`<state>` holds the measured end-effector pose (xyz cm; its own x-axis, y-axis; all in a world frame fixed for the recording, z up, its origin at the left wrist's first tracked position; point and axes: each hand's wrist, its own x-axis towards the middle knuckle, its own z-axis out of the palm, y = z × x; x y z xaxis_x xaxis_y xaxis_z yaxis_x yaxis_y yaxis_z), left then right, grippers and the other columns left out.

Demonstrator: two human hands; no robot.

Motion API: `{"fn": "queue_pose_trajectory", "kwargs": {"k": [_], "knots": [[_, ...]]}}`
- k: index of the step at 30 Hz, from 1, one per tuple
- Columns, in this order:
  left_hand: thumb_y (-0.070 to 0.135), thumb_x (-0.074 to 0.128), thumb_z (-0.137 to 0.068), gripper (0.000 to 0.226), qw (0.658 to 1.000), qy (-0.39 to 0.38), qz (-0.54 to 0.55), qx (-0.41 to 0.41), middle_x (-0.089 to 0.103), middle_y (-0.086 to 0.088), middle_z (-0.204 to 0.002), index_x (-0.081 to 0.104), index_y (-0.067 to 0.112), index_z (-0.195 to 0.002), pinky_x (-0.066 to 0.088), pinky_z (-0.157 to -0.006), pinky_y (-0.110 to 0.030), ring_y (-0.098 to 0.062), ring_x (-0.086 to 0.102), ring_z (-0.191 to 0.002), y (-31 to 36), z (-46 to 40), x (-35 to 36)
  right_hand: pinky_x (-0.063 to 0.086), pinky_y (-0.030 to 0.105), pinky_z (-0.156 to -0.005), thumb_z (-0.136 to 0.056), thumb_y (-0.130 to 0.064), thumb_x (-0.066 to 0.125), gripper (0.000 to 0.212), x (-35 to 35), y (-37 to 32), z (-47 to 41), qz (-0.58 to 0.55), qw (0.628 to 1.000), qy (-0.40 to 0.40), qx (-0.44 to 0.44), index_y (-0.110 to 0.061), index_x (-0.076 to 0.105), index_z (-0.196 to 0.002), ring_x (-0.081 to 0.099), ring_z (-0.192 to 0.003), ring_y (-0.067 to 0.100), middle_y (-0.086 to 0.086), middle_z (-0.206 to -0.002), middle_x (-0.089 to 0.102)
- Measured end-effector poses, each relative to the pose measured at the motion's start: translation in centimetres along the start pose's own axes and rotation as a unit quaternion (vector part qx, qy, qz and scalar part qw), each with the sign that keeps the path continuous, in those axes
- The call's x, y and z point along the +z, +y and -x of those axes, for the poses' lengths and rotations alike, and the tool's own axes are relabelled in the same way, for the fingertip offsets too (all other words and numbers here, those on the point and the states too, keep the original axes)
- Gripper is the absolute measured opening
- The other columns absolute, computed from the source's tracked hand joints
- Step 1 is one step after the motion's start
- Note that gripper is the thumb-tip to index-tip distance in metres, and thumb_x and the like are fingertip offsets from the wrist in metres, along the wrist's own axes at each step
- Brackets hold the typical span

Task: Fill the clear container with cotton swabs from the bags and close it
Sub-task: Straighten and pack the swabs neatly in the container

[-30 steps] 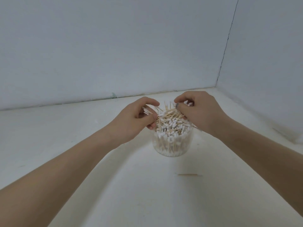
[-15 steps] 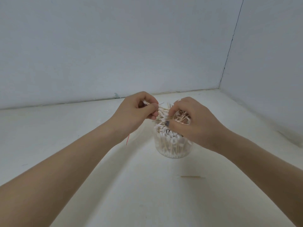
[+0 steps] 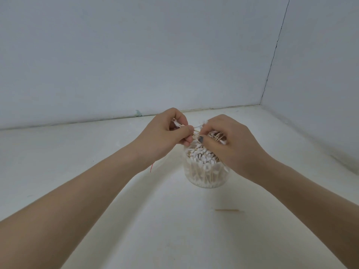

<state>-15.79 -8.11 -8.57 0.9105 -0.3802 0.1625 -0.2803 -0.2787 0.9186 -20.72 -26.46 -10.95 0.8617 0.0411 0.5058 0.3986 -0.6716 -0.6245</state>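
A clear round container point(image 3: 206, 176) stands on the white surface, packed with upright cotton swabs point(image 3: 200, 155) whose white tips fill its open top. Just above its rim, my left hand point(image 3: 165, 134) pinches a small bunch of swabs between thumb and fingers. My right hand point(image 3: 231, 142) is closed on another loose bunch of wooden-stemmed swabs over the container's right half and hides that side of the rim. The two hands nearly touch. No lid and no bags are in view.
One loose wooden stick point(image 3: 227, 210) lies on the white surface point(image 3: 174, 230) in front of the container. A thin red thread point(image 3: 152, 167) hangs under my left wrist. Pale walls meet in a corner point(image 3: 261, 101) at the back right.
Both hands have lifted off the heap and drawn together above the container, each now holding swabs. The right hand has shifted left over the opening. The container has stayed put.
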Motion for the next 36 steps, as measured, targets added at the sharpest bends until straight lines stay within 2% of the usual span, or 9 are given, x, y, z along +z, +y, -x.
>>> {"fn": "queue_pose_trajectory", "kwargs": {"k": [5,10,13,16,20,24,28,30,36], "knots": [[0.010,0.068,-0.097,0.014,1.000,0.001,-0.008,0.023,0.073,-0.002,-0.070,0.056,0.004,-0.099,0.055,-0.074,-0.019,-0.014,0.069,-0.067,0.1,0.3,0.0,0.046,0.012,-0.072,-0.089,-0.020,0.070,0.019,-0.2,0.2,0.1,-0.036,0.999,-0.009,0.025,-0.029,0.062,-0.103,0.060,-0.091,0.006,-0.010,-0.101,0.063],[0.007,0.069,-0.095,0.012,0.999,-0.003,-0.005,0.040,0.072,-0.007,-0.074,0.057,0.004,-0.094,0.045,-0.059,-0.010,-0.011,0.067,-0.064,0.3,0.4,0.0,0.043,0.006,-0.081,-0.090,-0.026,0.072,0.038,-0.1,0.5,-0.1,-0.022,1.000,-0.010,0.016,-0.034,0.059,-0.124,0.059,-0.101,0.002,-0.013,-0.115,0.061],[0.009,0.072,-0.094,0.014,0.998,-0.005,-0.013,0.053,0.070,-0.004,-0.073,0.059,0.005,-0.091,0.052,-0.064,-0.016,-0.013,0.068,-0.066,0.1,0.3,0.0,0.041,0.004,-0.082,-0.090,-0.026,0.073,0.039,-0.1,0.5,-0.1,-0.024,1.000,-0.016,0.006,-0.036,0.060,-0.126,0.058,-0.100,0.000,-0.014,-0.113,0.060],[0.013,0.076,-0.091,0.017,0.998,0.000,-0.019,0.068,0.067,-0.002,-0.072,0.062,0.004,-0.090,0.056,-0.068,-0.027,-0.016,0.066,-0.067,-0.3,-0.1,0.0,0.041,0.007,-0.082,-0.091,-0.020,0.070,0.020,0.1,0.3,0.0,-0.019,1.000,-0.004,-0.016,-0.029,0.069,-0.108,0.058,-0.101,0.000,-0.014,-0.105,0.064],[0.012,0.076,-0.091,0.016,0.998,0.014,0.038,0.042,0.063,-0.002,-0.072,0.063,0.006,-0.084,0.054,-0.065,-0.021,-0.013,0.062,-0.063,-0.5,-0.1,0.3,0.041,0.009,-0.076,-0.092,-0.020,0.069,0.005,0.2,0.5,-0.1,-0.004,0.999,0.021,-0.034,-0.024,0.071,-0.093,0.060,-0.091,0.004,-0.011,-0.093,0.065],[0.013,0.072,-0.095,0.016,0.996,0.027,0.084,-0.004,0.064,-0.007,-0.072,0.063,0.007,-0.084,0.053,-0.068,-0.022,-0.013,0.061,-0.063,-0.7,-0.2,0.5,0.043,0.012,-0.076,-0.092,-0.020,0.068,0.005,0.3,0.9,-0.2,0.020,0.999,0.019,-0.046,-0.022,0.072,-0.091,0.061,-0.091,0.008,-0.009,-0.093,0.064],[0.023,0.066,-0.099,0.020,0.998,0.044,0.032,-0.016,0.063,0.000,-0.066,0.059,0.011,-0.084,0.048,-0.076,-0.037,-0.016,0.056,-0.062,-0.9,-0.5,1.0,0.041,0.008,-0.076,-0.092,-0.020,0.067,0.010,0.5,0.8,-0.2,0.020,0.998,0.005,-0.055,-0.025,0.074,-0.097,0.061,-0.091,0.006,-0.011,-0.095,0.063],[0.026,0.063,-0.100,0.021,0.999,0.052,0.008,-0.015,0.060,0.006,-0.060,0.057,0.012,-0.085,0.045,-0.075,-0.035,-0.014,0.054,-0.060,-0.6,-0.6,1.1,0.041,0.008,-0.075,-0.091,-0.019,0.067,0.013,0.4,0.7,-0.2,0.014,0.998,-0.007,-0.057,-0.026,0.075,-0.101,0.060,-0.090,0.006,-0.011,-0.094,0.063],[0.022,0.058,-0.101,0.018,0.998,0.043,0.002,-0.037,0.061,0.010,-0.058,0.052,0.014,-0.086,0.045,-0.078,-0.037,-0.017,0.056,-0.063,-0.4,-1.2,0.8,0.044,0.012,-0.076,-0.090,-0.019,0.071,0.004,0.2,1.1,-0.6,0.010,0.999,0.003,-0.030,-0.021,0.073,-0.092,0.061,-0.089,0.005,-0.010,-0.089,0.066]]}}
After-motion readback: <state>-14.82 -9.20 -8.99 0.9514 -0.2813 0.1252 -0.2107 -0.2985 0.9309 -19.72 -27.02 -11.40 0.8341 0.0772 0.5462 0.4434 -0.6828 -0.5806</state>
